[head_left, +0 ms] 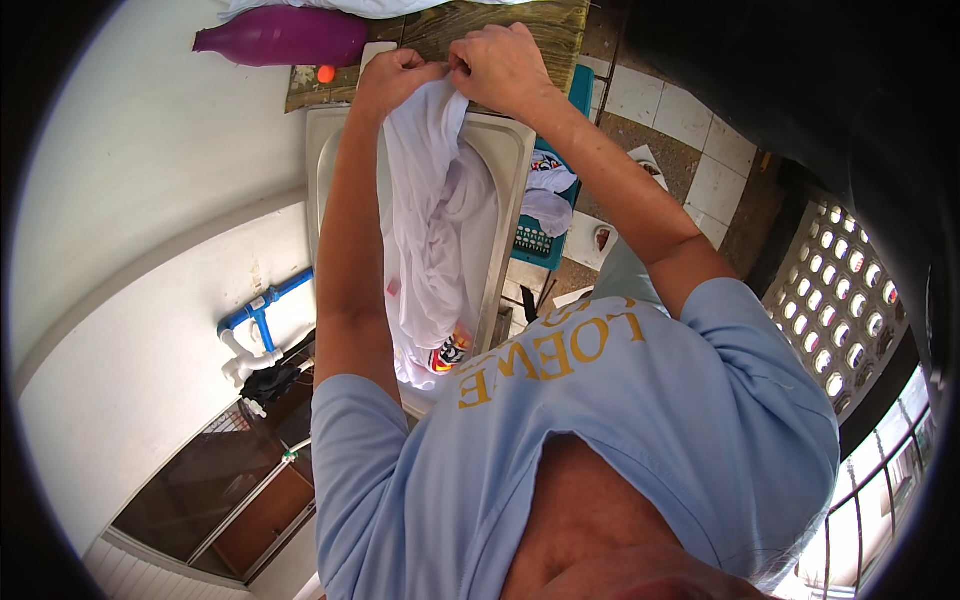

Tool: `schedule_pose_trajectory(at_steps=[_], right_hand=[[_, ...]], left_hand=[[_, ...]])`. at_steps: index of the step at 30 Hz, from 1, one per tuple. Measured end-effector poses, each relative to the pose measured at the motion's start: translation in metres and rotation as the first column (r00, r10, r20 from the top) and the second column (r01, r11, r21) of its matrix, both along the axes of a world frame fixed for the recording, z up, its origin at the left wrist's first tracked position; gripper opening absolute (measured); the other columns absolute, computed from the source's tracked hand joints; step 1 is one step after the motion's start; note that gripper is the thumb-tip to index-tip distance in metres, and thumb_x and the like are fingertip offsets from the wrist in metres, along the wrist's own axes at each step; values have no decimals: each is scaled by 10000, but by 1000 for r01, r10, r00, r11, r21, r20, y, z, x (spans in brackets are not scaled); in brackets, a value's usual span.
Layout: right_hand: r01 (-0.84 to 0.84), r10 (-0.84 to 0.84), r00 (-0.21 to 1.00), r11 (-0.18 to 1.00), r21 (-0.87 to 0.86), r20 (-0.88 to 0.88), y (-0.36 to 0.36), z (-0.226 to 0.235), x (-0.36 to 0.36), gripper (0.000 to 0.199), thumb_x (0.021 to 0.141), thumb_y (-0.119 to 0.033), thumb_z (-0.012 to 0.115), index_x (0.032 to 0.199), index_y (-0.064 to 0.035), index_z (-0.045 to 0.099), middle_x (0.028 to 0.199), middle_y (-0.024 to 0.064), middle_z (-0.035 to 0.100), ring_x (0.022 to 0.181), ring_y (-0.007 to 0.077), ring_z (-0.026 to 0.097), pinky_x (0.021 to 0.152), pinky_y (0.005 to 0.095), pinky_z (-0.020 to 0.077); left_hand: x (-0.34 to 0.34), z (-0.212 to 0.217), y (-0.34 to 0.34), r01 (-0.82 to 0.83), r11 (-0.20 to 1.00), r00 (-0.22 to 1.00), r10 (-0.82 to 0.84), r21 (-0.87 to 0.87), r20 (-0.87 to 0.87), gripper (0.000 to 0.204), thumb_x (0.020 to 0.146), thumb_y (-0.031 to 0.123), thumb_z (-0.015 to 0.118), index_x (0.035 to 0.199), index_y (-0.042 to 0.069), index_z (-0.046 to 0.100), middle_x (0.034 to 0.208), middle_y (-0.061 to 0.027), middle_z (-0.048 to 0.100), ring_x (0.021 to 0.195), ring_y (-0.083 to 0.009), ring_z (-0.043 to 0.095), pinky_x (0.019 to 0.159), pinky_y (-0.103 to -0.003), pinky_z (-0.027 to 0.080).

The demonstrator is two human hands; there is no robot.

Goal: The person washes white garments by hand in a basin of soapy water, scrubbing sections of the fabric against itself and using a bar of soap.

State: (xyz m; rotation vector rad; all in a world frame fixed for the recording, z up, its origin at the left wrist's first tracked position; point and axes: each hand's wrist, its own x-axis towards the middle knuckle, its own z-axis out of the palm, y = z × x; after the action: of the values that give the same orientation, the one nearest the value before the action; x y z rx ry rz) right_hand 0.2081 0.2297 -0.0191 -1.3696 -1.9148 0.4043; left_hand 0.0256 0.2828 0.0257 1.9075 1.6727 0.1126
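Both hands grip a white cloth garment over a steel sink.

The white cloth garment (435,200), with a coloured print near its lower end, hangs down into the pale stainless steel sink (505,150). The left hand (395,75) and right hand (500,65) sit close together at its top edge, fingers closed, pinching the fabric. Just beyond the hands lies a woven brown mat (520,25); a purple plastic bottle (285,37) lies to the left, with a small orange ball (326,74) beside it. A teal plastic laundry basket (545,240) with clothes stands right of the sink.
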Motion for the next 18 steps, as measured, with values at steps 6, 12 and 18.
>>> schedule_pose_trajectory(at_steps=[6,12,18], right_hand=[[-26,26,1000,999,-26,9,-2,4,-1,71,730,-182,591,747,-140,646,768,19,652,815,220,607,715,379,404],[-6,6,1000,1000,5,7,-3,4,3,68,725,-181,593,745,-136,641,765,18,651,805,220,607,714,380,405],[-76,76,997,997,-4,-20,-8,13,0,107,730,-184,598,818,-146,645,752,14,647,790,217,611,716,378,407]], left_hand=[[-13,-7,1,2,999,997,1,-34,83,272,663,289,729,730,37,649,660,-14,596,614,-92,516,579,-248,414],[-4,-8,1,20,999,1000,-19,37,-25,248,666,264,716,726,36,638,661,-10,595,621,-85,517,583,-251,419],[-15,1,-15,-4,1000,989,0,21,149,244,705,211,735,786,6,628,664,-12,585,615,-90,500,577,-246,412]])
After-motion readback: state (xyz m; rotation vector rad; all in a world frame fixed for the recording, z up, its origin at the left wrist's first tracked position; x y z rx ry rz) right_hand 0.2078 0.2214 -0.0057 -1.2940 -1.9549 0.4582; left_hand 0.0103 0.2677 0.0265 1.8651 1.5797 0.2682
